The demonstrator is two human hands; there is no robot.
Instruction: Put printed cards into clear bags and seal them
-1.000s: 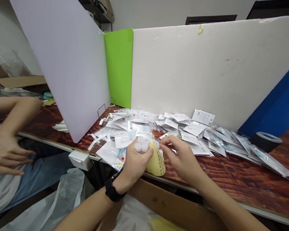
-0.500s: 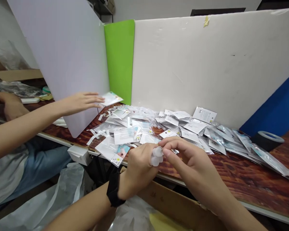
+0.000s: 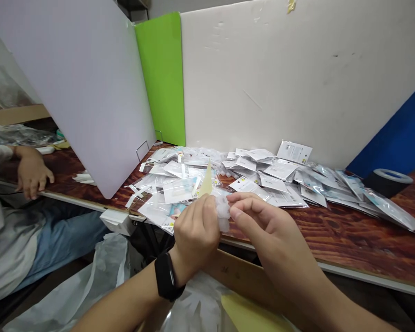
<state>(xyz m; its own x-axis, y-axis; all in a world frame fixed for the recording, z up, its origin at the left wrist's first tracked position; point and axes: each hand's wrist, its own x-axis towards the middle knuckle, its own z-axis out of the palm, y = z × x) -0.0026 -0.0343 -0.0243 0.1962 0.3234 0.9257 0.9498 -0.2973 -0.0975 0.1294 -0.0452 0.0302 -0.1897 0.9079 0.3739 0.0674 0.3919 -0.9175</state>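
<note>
My left hand [image 3: 196,226], with a black band on its wrist, is closed around a small bunch of translucent white plastic pieces [image 3: 222,213] with rounded ends. A pale yellow slip of paper [image 3: 206,180] stands up behind its knuckles; whether the fingers hold it is hidden. My right hand [image 3: 268,226] comes from the right, thumb and forefinger closed at the edge of the same pieces. Both hands are above the front edge of the table, just in front of flat clear packets with white printed cards [image 3: 181,190].
More carded packets [image 3: 280,182] are heaped along the white board [image 3: 263,83]. A roll of dark tape [image 3: 387,183] sits at the right. Below my hands is a cardboard box [image 3: 235,272] with plastic and yellow paper. Another person's hand [image 3: 34,175] rests at the left table edge.
The other person's arm has drawn back from the packets, and the packet by that hand is no longer held up. The yellow slip now shows behind my left hand. My view has shifted slightly.
</note>
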